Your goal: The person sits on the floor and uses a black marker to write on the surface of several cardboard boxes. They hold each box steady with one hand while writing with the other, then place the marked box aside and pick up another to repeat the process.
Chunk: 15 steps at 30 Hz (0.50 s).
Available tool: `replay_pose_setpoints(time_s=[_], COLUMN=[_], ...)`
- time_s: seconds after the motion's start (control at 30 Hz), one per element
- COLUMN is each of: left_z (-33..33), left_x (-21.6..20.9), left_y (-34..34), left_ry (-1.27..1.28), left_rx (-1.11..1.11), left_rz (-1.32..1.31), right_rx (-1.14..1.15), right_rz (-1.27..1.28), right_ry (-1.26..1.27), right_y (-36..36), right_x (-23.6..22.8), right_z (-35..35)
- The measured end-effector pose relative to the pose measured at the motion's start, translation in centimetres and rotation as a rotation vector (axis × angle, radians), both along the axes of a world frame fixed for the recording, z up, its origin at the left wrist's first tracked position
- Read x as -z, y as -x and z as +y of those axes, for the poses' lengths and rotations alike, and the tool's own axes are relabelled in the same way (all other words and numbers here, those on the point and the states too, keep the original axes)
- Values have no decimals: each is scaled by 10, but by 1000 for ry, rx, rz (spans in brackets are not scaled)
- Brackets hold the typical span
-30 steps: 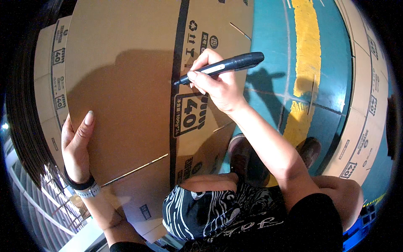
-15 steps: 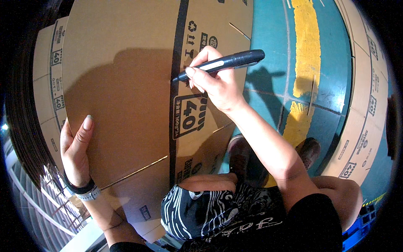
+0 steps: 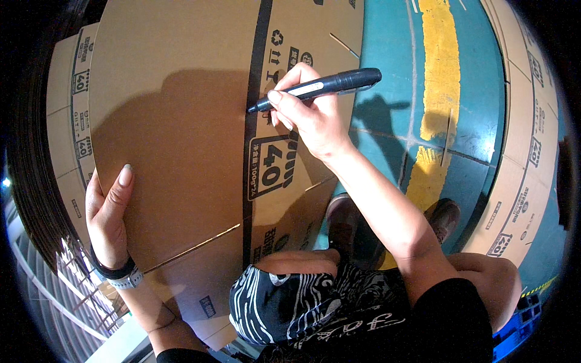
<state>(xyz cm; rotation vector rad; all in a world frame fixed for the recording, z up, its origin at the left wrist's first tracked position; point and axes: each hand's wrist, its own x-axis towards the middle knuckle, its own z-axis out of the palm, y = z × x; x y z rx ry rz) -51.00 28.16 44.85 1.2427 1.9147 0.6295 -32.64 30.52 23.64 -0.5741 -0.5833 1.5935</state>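
Note:
A large flat brown cardboard sheet (image 3: 181,48), printed with a dark stripe and black symbols, fills the middle and left of the view. My left hand (image 3: 112,212) grips its left edge, thumb on the face and the other fingers partly hidden behind. Between the thumb and fingers of my right hand (image 3: 308,115) is a black marker pen (image 3: 351,80), uncapped and slanting down to the left. Its dark tip is at the sheet's printed stripe; whether it touches cannot be told. No fresh mark can be made out there.
Behind the sheet's left edge is a stack of cardboard (image 3: 36,175). More printed cardboard (image 3: 514,175) stands at the right. Between them runs a green floor (image 3: 387,36) with a worn yellow line (image 3: 440,72). A blue plastic pallet (image 3: 520,327) shows at lower right, and my knees are close below.
The marker's tip has shifted very slightly upward along the dark stripe, with my right hand nearly in place. My left hand keeps its hold on the sheet's edge.

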Motion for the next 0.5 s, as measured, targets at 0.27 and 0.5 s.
replay_pose_setpoints(time_s=[0.27,0.5], left_z=[0,1], left_x=[1,0], left_y=[-1,-3], left_ry=[-6,2], left_rx=[3,35], left_rz=[-10,-32], right_rx=[-3,-11], right_rz=[-3,-55], right_ry=[-6,-12], right_y=[-3,-2], right_x=[-3,-3], right_z=[1,0])
